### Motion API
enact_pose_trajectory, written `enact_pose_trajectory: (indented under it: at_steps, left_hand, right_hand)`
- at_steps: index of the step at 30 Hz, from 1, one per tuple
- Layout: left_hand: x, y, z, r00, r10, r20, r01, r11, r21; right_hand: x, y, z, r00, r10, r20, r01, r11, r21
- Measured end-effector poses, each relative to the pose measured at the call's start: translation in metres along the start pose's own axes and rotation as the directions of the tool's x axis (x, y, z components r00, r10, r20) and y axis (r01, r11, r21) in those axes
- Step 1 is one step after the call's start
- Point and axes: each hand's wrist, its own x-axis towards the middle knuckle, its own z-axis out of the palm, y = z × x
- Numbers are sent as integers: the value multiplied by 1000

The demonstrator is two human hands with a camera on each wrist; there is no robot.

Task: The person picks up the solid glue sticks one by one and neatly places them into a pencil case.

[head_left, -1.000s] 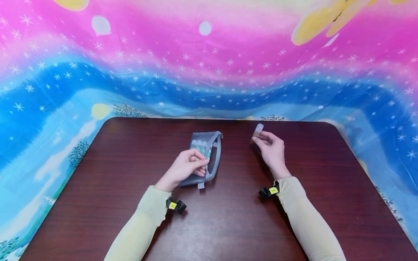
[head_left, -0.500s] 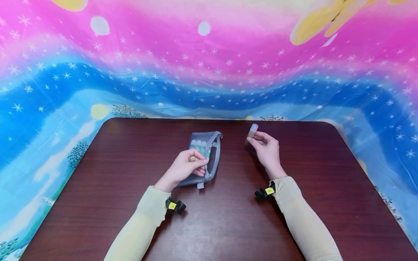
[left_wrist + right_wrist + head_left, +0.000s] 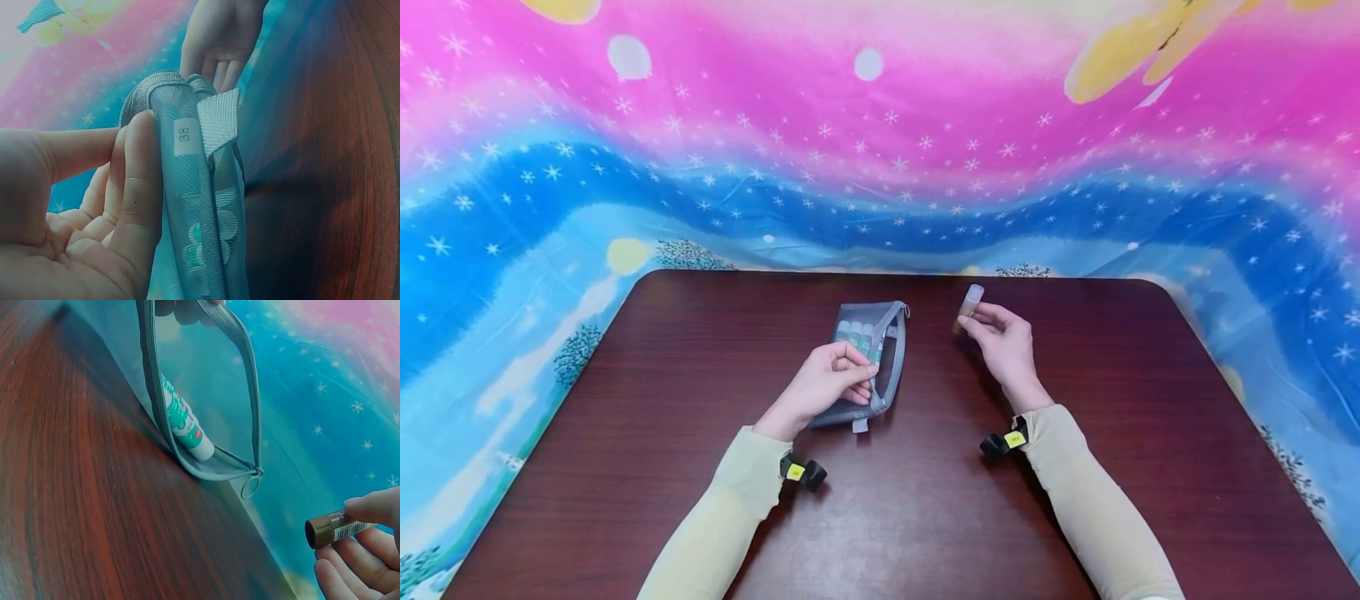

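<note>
My left hand [image 3: 820, 383] pinches the near rim of a grey mesh zip pouch [image 3: 891, 383] between thumb and fingers. The pouch's mouth gapes toward the right. Several white-and-green tubes [image 3: 853, 332] lie inside; in the right wrist view, one such tube [image 3: 182, 425] shows through the mouth. To the right of the pouch, my right hand [image 3: 1006, 346] holds a brown lip balm tube [image 3: 324, 530] with a pale translucent cap, tilted and apart from the pouch. In that wrist view its brown end, with a barcode label, points toward the pouch.
A dark red-brown wooden table [image 3: 880, 525] lies under both hands. Behind it and along its sides hangs a colourful printed cloth [image 3: 880, 167]. Each wrist carries a small black camera [image 3: 812, 475]. A ring pull [image 3: 250, 487] hangs at the pouch's zip end.
My right hand has moved left with the lip balm tube, toward the pouch. The left hand and the pouch have stayed nearly still.
</note>
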Motion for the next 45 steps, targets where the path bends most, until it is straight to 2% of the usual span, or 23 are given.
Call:
enact_pose_trajectory:
  at_steps: [8, 29, 45]
  left_hand:
    - [1, 1, 1, 1000, 3, 2, -3, 1000, -11]
    - [0, 0, 0, 1000, 3, 3, -3, 1000, -10]
    - [0, -2, -1, 1000, 9, 4, -9, 1000, -12]
  right_hand:
    - [-1, -3, 5, 999, -15, 48, 13, 999, 33]
    - [-5, -12, 16, 997, -36, 73, 29, 995, 95]
    - [-12, -19, 17, 994, -12, 111, 4, 998, 69]
